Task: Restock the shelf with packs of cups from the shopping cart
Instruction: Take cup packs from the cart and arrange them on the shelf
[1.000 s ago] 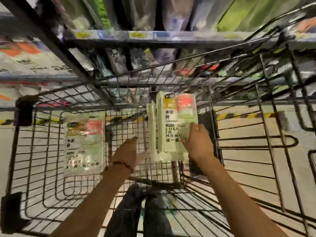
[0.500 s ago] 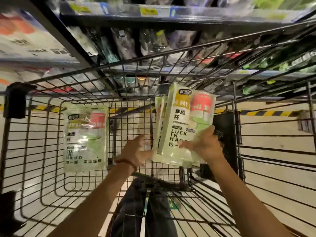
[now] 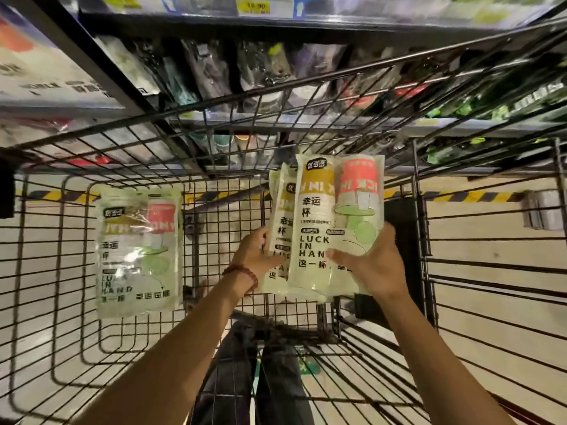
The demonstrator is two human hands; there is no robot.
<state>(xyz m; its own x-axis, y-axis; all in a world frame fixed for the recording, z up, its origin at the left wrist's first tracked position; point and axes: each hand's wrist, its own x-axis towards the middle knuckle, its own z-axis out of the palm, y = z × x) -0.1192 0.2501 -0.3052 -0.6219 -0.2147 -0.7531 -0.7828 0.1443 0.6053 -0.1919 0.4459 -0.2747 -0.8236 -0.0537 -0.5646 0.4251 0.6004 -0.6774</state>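
Observation:
Inside the black wire shopping cart [image 3: 460, 271], my right hand [image 3: 372, 262] grips the front pack of cups [image 3: 334, 216], a pale green plastic pack printed "LUCK IN HAND", held upright above the cart floor. My left hand [image 3: 256, 253], with a bead bracelet on the wrist, holds a second pack of cups [image 3: 280, 228] that stands just behind and left of the first. A third pack of cups [image 3: 138, 253] lies against the cart's left side, apart from both hands.
Beyond the cart's front wall stands the shelf [image 3: 306, 124] with hanging packaged goods and yellow price labels [image 3: 253, 6]. Yellow-black floor tape [image 3: 460, 196] runs along its foot. My dark trouser legs [image 3: 254, 378] show below the cart.
Both hands have lifted the two packs up and slightly right, off the cart floor, and my left hand has closed onto the rear pack. The view tilted up toward the shelf.

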